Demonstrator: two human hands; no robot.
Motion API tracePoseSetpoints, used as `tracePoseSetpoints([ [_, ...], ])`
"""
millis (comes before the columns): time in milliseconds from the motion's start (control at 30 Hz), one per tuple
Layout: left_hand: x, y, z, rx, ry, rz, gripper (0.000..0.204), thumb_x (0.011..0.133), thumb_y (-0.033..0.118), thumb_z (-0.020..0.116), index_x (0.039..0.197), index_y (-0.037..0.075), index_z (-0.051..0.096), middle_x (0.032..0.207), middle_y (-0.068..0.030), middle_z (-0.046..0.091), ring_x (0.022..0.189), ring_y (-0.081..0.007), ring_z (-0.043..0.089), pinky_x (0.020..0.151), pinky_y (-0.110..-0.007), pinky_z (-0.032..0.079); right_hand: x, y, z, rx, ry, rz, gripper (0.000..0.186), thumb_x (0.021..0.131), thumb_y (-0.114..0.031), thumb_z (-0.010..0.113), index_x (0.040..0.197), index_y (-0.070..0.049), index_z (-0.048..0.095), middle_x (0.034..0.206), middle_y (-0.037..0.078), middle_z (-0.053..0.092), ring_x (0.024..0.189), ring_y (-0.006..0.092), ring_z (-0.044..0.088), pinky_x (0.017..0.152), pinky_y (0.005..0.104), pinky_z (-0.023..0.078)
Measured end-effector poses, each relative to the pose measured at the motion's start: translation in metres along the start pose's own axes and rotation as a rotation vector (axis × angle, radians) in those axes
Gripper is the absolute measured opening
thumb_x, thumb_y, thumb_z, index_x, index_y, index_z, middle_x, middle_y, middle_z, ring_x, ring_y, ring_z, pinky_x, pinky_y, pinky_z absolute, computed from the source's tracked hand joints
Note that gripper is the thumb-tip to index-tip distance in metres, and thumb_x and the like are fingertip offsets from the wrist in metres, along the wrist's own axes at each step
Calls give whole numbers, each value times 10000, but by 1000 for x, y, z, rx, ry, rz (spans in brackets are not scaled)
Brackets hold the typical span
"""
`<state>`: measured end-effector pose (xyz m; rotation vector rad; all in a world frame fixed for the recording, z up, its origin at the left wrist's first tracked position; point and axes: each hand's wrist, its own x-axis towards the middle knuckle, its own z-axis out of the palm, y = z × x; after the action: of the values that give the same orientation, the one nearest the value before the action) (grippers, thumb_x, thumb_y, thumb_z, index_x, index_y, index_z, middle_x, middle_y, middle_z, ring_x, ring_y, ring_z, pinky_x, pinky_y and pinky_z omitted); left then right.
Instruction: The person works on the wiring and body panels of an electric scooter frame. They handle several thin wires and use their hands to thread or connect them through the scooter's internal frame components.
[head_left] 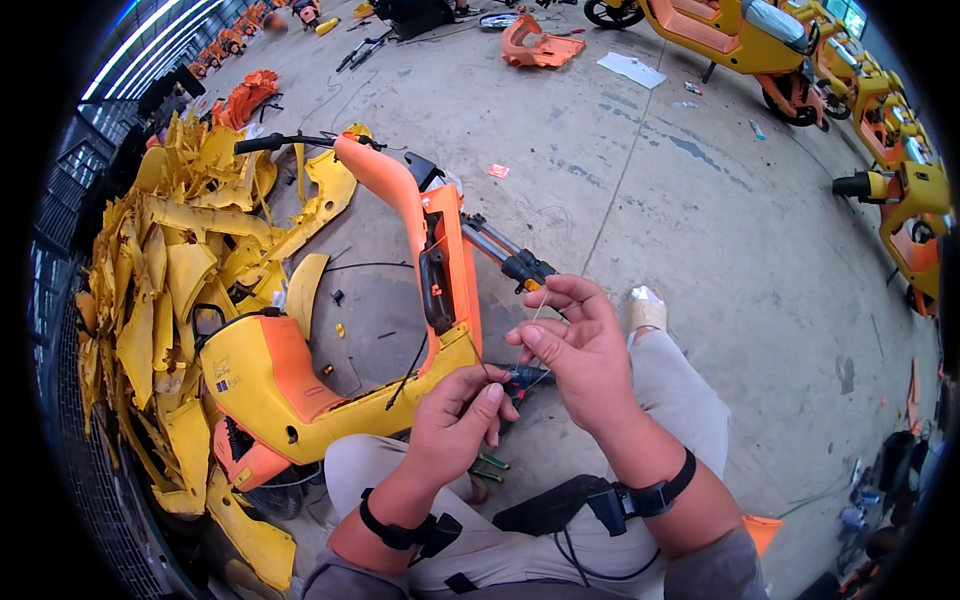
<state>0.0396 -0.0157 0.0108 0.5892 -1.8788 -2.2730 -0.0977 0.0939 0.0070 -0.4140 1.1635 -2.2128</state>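
Observation:
My right hand (578, 350) pinches a thin pale cable tie (538, 305) that stands up between its thumb and fingers. My left hand (455, 415) is just below and to the left, fingers curled, pinching the thin lower end of the same strip. Both hands hover over my lap beside a stripped orange and yellow scooter frame (330, 370). The scooter's steering column and black handlebar grip (520, 265) rise right behind my hands. A small pair of pliers with dark handles (525, 378) lies on the floor under my right hand.
A big heap of yellow plastic body panels (170, 290) fills the left side. Several assembled yellow and orange scooters (760, 40) line the far right. Orange panels (540, 48) and scraps lie on the concrete floor (700, 220). Green-handled tools (492, 465) lie by my knee.

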Motion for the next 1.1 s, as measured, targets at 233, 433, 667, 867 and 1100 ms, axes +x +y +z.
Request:
tracePoseSetpoints([
  [233, -1, -1, 1, 41, -1, 34, 238, 999, 138, 511, 1191, 15, 578, 830, -47, 638, 574, -40, 499, 525, -186, 420, 1, 0, -2, 38, -15, 33, 461, 896, 21, 609, 1280, -4, 355, 1217, 148, 455, 951, 190, 643, 756, 286, 546],
  [433, -1, -2, 1, 85, 19, 21, 275, 998, 149, 514, 1230, 25, 594, 830, -33, 640, 574, -31, 486, 527, -178, 409, 1, 4, -2, 37, 4, 19, 488, 878, 27, 632, 1288, -43, 377, 1205, 144, 492, 920, 203, 651, 722, 288, 556],
  [667, 0, -1, 0, 100, 22, 6, 270, 999, 155, 512, 1218, 29, 609, 816, -26, 638, 579, -30, 491, 529, -177, 407, 2, 6, -3, 41, -1, 17, 488, 879, 21, 635, 1289, -45, 377, 1205, 145, 492, 924, 204, 649, 720, 292, 556],
  [867, 0, 0, 0, 109, 25, 6, 269, 999, 157, 514, 1218, 30, 608, 815, -23, 638, 580, -30, 493, 528, -176, 407, 2, 6, -3, 45, -5, 12, 490, 879, 22, 636, 1290, -44, 377, 1205, 145, 494, 925, 203, 650, 721, 293, 556],
  [1100, 1, -2, 0, 104, 21, 14, 267, 1001, 154, 508, 1215, 27, 606, 817, -25, 639, 575, -32, 492, 524, -176, 405, 1, 6, -3, 26, 1, 5, 487, 878, 38, 629, 1287, -43, 377, 1207, 145, 492, 930, 205, 650, 730, 295, 553],
])
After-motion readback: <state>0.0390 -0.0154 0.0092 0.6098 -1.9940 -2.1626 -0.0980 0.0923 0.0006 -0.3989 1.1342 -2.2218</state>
